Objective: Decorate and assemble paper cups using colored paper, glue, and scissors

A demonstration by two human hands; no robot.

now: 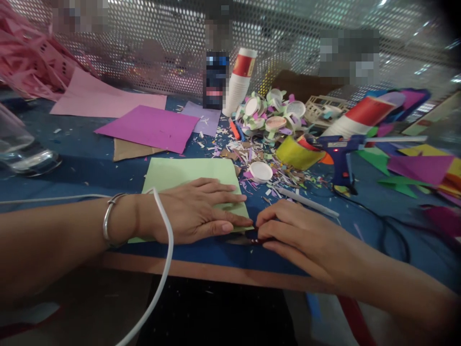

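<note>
A sheet of light green paper, which looks folded, lies near the front edge of the table. My left hand presses flat on it, fingers stretched toward the paper's right side. Just right of the paper, my right hand is closed around the dark, riveted handle of a small knife. The blade points left, low beside the paper's lower right corner, and is partly blurred. A white cable hangs across my left wrist.
Behind the paper lie purple and pink sheets. Paper scraps and small decorated cups crowd the middle back. A glue gun with its cord stands right, near stacked paper cups. A clear glass is at left.
</note>
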